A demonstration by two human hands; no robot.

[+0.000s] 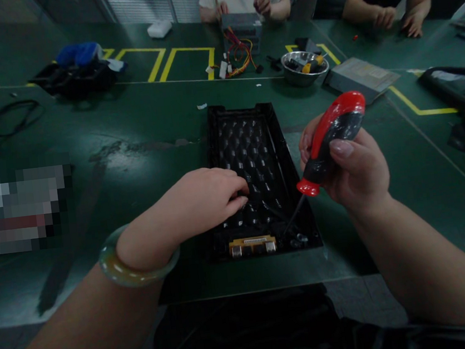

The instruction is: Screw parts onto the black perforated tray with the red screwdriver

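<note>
Black casing (250,144) near front edge (204,297) of green table (134,118); wide room leftward.

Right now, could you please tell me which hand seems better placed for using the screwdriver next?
Probably the right hand: it grips the red-and-black screwdriver, whose shaft slants down into the black casing. The left hand is over the casing, with no tool visible.

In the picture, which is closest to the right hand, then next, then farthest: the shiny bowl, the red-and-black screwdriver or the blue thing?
1. Red-and-black screwdriver: held in the right hand.
2. Shiny bowl: farther ahead, beyond the hand.
3. Blue thing: far over on the left.
</note>
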